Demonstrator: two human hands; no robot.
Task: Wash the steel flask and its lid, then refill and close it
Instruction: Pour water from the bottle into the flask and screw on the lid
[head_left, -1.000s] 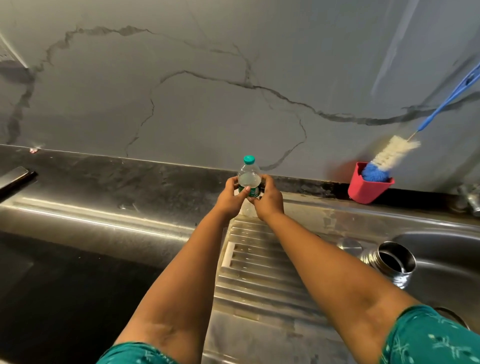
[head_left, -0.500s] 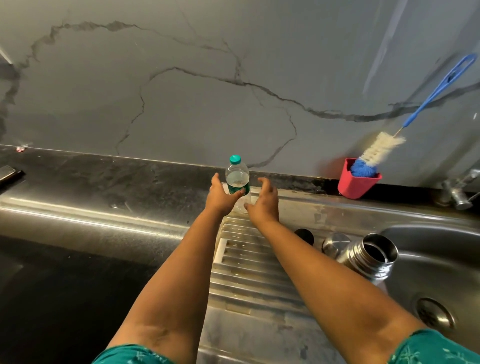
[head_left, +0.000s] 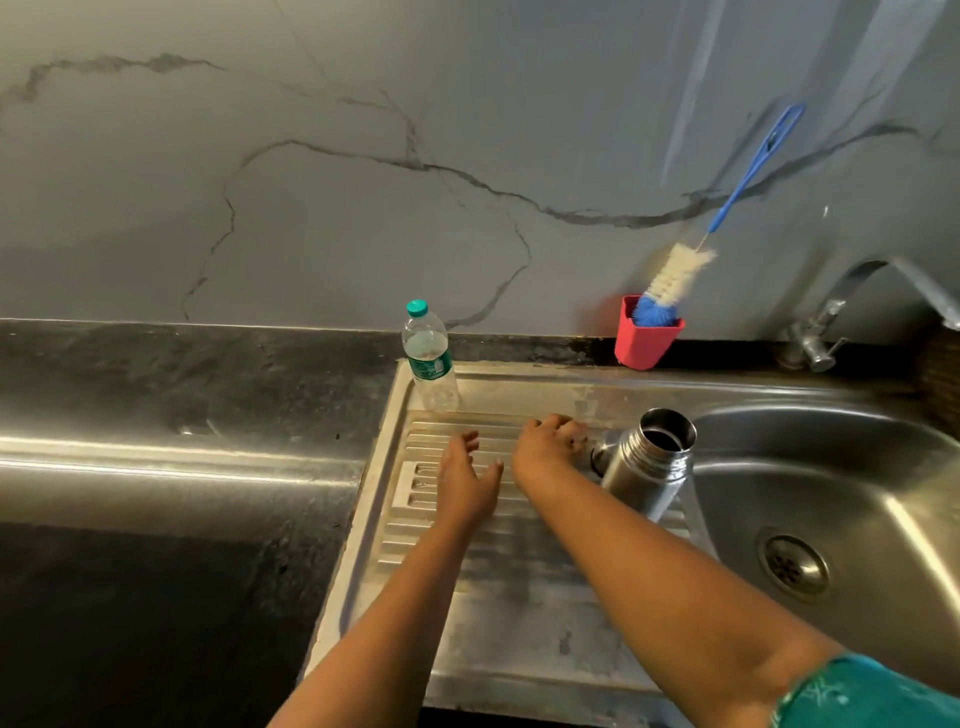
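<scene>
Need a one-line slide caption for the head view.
Right hand reaches for the lid beside the open steel flask; left hand hovers open.

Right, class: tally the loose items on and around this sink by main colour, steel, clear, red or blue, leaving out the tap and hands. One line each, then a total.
Steel: 2, the open steel flask and the round steel lid beside it
Clear: 1, the clear plastic water bottle with a green cap
Red: 1, the red plastic cup
Blue: 1, the blue-handled bottle brush
Total: 5
</scene>
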